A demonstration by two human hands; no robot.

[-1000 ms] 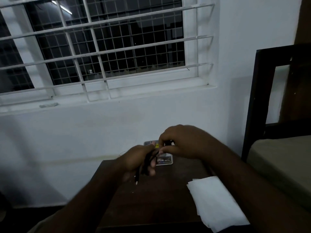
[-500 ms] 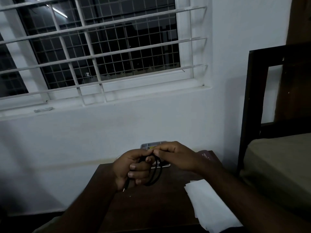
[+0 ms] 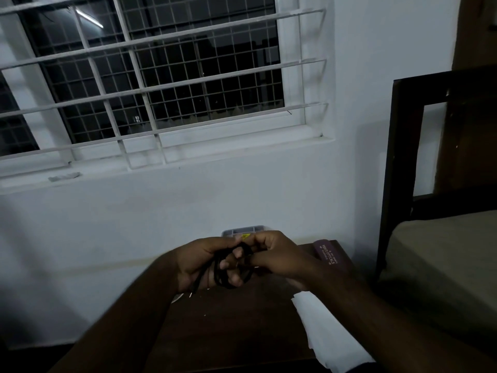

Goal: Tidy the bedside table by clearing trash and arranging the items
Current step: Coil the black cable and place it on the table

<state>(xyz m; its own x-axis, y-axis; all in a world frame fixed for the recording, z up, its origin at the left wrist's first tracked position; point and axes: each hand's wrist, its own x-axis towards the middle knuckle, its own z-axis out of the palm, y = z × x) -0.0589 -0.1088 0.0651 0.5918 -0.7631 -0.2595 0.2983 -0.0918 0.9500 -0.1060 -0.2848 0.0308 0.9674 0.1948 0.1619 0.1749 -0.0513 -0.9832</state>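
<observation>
Above the dark wooden bedside table (image 3: 231,327) both hands hold a black cable (image 3: 223,275) coiled into loops. My left hand (image 3: 199,261) grips the coil, with a short cable end and plug hanging below it. My right hand (image 3: 279,255) pinches the cable at the coil's right side. Behind the hands a grey plastic box (image 3: 243,230) with a yellow label leans at the wall, mostly hidden. A maroon glasses case (image 3: 332,258) lies at the table's back right. White paper (image 3: 328,335) lies on the table's front right, partly under my right forearm.
A white wall and a barred window (image 3: 161,84) rise behind the table. A dark bed frame (image 3: 398,168) with a mattress (image 3: 441,254) stands close on the right. The floor at the left is dark.
The hands have come closer together and more cable is wound into the coil in my left hand. The view has shifted slightly left, bringing the glasses case into sight.
</observation>
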